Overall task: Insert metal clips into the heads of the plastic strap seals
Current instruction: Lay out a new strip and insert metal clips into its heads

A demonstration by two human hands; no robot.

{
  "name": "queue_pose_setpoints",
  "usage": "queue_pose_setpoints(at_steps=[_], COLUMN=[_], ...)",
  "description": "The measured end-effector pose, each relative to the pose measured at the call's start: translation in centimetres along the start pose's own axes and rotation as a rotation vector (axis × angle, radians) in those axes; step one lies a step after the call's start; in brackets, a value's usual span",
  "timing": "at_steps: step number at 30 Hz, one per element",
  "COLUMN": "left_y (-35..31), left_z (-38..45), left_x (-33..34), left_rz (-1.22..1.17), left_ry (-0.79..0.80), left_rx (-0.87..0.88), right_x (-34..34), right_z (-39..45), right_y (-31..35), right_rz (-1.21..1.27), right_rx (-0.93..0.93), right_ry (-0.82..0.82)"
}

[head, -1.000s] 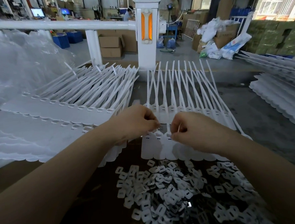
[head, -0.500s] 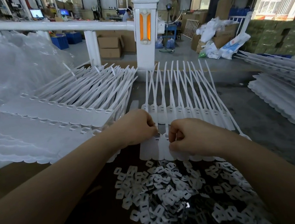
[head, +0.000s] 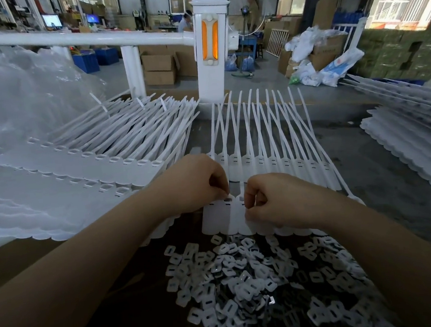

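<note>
Both hands pinching: left hand [head: 198,183] and right hand [head: 277,199] nip the strap seals [head: 229,214] at their heads, just beyond the clip pile [head: 258,277]. Plenty of clips left; unfilled sheets stacked left of it.

Both forearms stretched forward, left hand [head: 197,181] and right hand [head: 277,197] close together, fingers curled in pinches.

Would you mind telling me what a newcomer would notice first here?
Both hands meet at centre, the left hand and right hand working with curled fingers at the heads of a fanned row of white strap seals. Nearer the camera lies a heap of metal clips; stacked seals fill the left.
</note>
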State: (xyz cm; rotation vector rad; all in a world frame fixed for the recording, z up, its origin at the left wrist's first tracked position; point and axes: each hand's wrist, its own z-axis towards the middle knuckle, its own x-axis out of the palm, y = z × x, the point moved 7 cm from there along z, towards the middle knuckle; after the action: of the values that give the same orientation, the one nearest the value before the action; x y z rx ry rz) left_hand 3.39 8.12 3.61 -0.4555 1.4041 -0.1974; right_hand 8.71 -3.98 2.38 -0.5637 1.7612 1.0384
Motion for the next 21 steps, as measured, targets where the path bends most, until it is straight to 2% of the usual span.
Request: queue_pose_setpoints(at_steps=[7,13,16,21], left_y=[-0.2,0.0,0.0,-0.1], left_z=[0.1,0.0,-0.2,-0.3], left_x=[-0.1,-0.2,-0.2,-0.2], left_rz=[0.027,0.0,-0.039,-0.014], left_ry=[0.031,0.023,0.021,0.016], left_rx=[0.077,0.078,0.085,0.107], right_x=[-0.3,-0.3,0.6,1.9], right_z=[-0.1,-0.8,-1.2,-1.4], right_y=[0.0,3.1,4.8,5.8], right_rz=[0.058,0.144,0.05,-0.158], right_rx=[-0.035,-0.316,-0.444,-0.512], right_ry=[-0.001,0.004,-0.016,-0.021])
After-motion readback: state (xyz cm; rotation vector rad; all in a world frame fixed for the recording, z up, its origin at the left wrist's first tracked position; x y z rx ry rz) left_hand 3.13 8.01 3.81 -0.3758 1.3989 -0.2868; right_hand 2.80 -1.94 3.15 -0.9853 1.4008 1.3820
